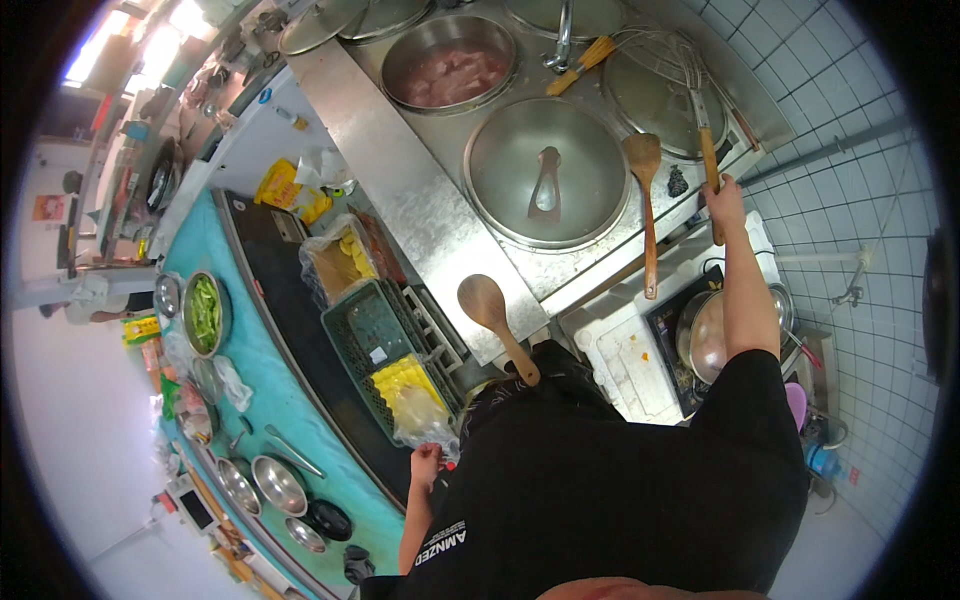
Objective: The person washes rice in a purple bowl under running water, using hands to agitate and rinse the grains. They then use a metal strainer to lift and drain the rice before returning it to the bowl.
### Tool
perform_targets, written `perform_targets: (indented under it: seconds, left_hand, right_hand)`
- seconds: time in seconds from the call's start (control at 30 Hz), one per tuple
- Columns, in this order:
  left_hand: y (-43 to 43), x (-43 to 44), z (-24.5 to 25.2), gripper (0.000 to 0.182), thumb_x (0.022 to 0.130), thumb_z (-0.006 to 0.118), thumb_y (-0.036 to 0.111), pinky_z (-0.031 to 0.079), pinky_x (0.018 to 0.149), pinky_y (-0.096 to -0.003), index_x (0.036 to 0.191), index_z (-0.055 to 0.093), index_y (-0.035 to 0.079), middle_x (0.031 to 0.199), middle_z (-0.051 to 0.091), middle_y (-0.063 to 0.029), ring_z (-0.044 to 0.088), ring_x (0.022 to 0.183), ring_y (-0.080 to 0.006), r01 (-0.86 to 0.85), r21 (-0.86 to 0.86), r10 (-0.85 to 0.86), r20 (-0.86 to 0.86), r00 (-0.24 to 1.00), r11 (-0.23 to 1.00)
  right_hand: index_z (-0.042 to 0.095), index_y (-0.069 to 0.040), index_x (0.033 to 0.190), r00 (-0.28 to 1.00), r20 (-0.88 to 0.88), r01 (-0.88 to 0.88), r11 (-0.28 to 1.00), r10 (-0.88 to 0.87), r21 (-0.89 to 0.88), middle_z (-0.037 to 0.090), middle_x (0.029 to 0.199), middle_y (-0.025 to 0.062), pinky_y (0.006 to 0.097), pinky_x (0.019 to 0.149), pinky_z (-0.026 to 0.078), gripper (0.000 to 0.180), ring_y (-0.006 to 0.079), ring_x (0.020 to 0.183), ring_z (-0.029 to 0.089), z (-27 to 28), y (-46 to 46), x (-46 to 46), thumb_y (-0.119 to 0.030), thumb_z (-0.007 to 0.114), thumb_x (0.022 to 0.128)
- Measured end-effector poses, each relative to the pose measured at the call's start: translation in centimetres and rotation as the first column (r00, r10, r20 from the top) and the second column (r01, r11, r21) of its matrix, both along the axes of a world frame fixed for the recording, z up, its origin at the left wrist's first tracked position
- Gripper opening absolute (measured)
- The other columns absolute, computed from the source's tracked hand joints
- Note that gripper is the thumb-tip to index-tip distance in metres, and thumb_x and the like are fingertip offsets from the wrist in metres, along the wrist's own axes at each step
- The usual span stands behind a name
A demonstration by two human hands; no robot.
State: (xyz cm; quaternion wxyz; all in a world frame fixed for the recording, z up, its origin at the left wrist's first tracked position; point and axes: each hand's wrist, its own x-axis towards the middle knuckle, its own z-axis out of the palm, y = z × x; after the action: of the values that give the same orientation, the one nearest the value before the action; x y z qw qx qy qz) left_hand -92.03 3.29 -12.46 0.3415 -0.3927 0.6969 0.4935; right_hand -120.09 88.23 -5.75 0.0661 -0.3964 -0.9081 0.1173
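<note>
My right hand [726, 202] grips the wooden handle of a wire skimmer [699, 105]. Its mesh head reaches over a lidded pot [660, 124] at the back of the steel cooking counter. A wooden spatula [643, 161] lies just left of that hand, beside a dark scouring pad [678, 181]. Low at my side hangs my left hand [426, 465], fingers curled, near a plastic bag over yellow items [409, 386] in a green crate [367, 322]. Whether it holds anything is unclear. A domed steel lid [517, 176] with a handle covers the nearest pot.
An open pot [450, 67] holds pinkish liquid and pieces of meat. A wooden spoon [484, 304] juts past the counter edge by my waist. At right, a pan [705, 337] sits on a black cooktop [664, 322]. Steel bowls [279, 484] occupy the turquoise-covered table [255, 360].
</note>
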Motion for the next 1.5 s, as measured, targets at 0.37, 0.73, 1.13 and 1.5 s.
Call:
perform_targets:
  seconds: [0.37, 0.73, 1.13, 1.5]
  left_hand:
    - [-3.2, 0.5, -1.9, 0.015, 0.100, 0.065, 0.020, 0.052, 0.055, -0.0283, 0.100, 0.067, 0.005, 0.080, 0.068, -0.0033, 0.064, 0.062, -0.0142, 0.023, 0.073, -0.024, 0.018, 1.000, 0.997]
    - [-1.4, 0.1, -0.1, 0.014, 0.101, 0.063, 0.017, 0.052, 0.057, -0.0271, 0.103, 0.067, 0.004, 0.082, 0.071, -0.0033, 0.065, 0.064, -0.0120, -0.105, 0.012, 0.104, 0.061, 0.993, 0.994]
    - [1.4, -3.1, -0.5, 0.014, 0.101, 0.065, 0.018, 0.051, 0.058, -0.0262, 0.103, 0.066, 0.005, 0.083, 0.069, -0.0022, 0.063, 0.063, -0.0112, -0.082, 0.014, 0.081, 0.065, 0.995, 0.997]
    - [2.9, -5.1, -1.5, 0.013, 0.102, 0.063, 0.015, 0.048, 0.055, -0.0272, 0.100, 0.065, 0.002, 0.075, 0.066, -0.0041, 0.062, 0.061, -0.0133, -0.092, 0.040, 0.091, 0.030, 0.995, 0.995]
  right_hand:
    - [0.075, -0.011, 0.114, 0.878, -0.072, -0.478, 0.872, 0.473, -0.107, 0.074, 0.106, 0.0148, 0.0449, 0.088, 0.056, 0.030, 0.0357, 0.102, 0.070, 8.6, -10.9, -8.2, -0.028, 0.068, 0.091]
    - [0.075, -0.010, 0.102, 0.635, 0.549, -0.702, 0.703, 0.544, 0.116, 0.074, 0.108, 0.0168, 0.0481, 0.085, 0.058, 0.019, 0.0375, 0.100, 0.071, 3.4, -11.2, -21.3, -0.016, 0.062, 0.090]
    - [0.077, -0.009, 0.088, 0.410, 0.679, -0.878, 0.466, 0.609, 0.113, 0.075, 0.095, 0.0152, 0.0458, 0.076, 0.061, 0.017, 0.0343, 0.092, 0.074, 2.2, -10.5, -23.8, -0.013, 0.061, 0.088]
    - [0.074, -0.007, 0.080, 0.228, 0.694, -0.964, 0.258, 0.683, 0.063, 0.073, 0.088, 0.0171, 0.0476, 0.073, 0.057, 0.011, 0.0364, 0.083, 0.072, 1.4, -9.4, -25.7, -0.016, 0.068, 0.079]
